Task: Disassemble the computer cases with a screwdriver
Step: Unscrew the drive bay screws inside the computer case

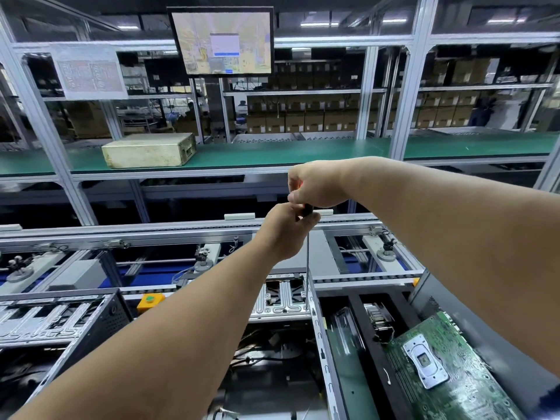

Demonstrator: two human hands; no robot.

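A long screwdriver [307, 268] stands upright, its thin shaft reaching down to the metal frame of the open computer case [281, 301] in front of me. My right hand [315, 184] grips the top of its black and red handle. Just below, my left hand [283, 234] holds the lower end of the handle where the shaft begins. The tip sits at the case's right inner edge, near a silver ribbed panel. Cables lie in the dark lower part of the case.
A second open case [57, 316] stands at the left. A green motherboard [448, 368] lies in a case at the right. A yellow box with a green button [150, 301] sits on the conveyor rail. A beige case [148, 150] rests on the green shelf; a monitor [222, 40] hangs above.
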